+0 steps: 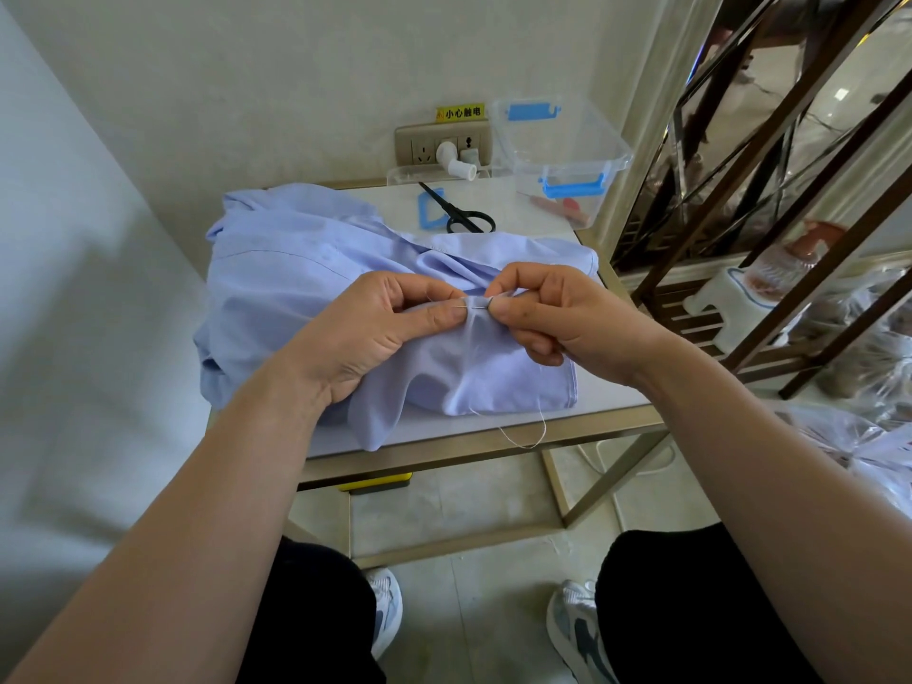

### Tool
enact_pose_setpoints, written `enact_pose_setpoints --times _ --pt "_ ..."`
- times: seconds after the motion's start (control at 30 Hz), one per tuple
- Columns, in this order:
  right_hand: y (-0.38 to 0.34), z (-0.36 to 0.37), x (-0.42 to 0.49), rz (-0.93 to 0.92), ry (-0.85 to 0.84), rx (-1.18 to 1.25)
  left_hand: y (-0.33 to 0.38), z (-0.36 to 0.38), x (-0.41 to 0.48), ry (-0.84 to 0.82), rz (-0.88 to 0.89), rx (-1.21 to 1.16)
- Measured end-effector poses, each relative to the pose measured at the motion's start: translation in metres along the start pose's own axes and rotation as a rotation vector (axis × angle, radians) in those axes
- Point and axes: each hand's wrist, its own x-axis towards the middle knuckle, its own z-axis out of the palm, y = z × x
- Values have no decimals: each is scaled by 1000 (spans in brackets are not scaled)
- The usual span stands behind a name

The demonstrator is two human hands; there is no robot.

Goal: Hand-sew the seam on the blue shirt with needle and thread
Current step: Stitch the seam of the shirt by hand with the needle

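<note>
A light blue shirt [296,269] lies crumpled over the small white table [612,387]. My left hand [380,328] pinches a raised fold of the shirt between thumb and forefinger. My right hand [548,308] pinches the thin needle [475,302], which lies nearly level across the fold between the two hands. A white thread [533,436] trails from the fabric and loops down past the table's front edge.
Black scissors [464,214] and a blue clip [430,212] lie at the back of the table. A clear plastic box [562,150] with blue latches stands at the back right, beside a wall socket [444,145]. A metal-framed shelf [770,229] stands close on the right.
</note>
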Motion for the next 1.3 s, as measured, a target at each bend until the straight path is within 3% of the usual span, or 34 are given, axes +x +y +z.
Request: enact_pose_setpoints --times 0.13,0.33,0.5,0.6,0.7,0.77,1.13,1.3 --pt "-3 -2 3 -8 33 30 2 -1 0 -1 8 -34" --pt "0 4 3 -51 -99 6 -1 3 2 35 -5 0" --pt "0 5 3 -56 -108 -36 -2 5 1 27 -29 1" --pt "2 6 7 -70 28 -111 -2 5 2 72 -27 15" --pt "5 3 11 -214 306 -326 -2 4 5 149 -23 40" --pt "3 4 9 -334 389 -481 -2 5 5 180 -25 66" --pt "7 19 14 -714 347 -743 -5 8 7 174 16 207" --pt "1 20 8 -496 278 -497 -7 7 7 183 45 227"
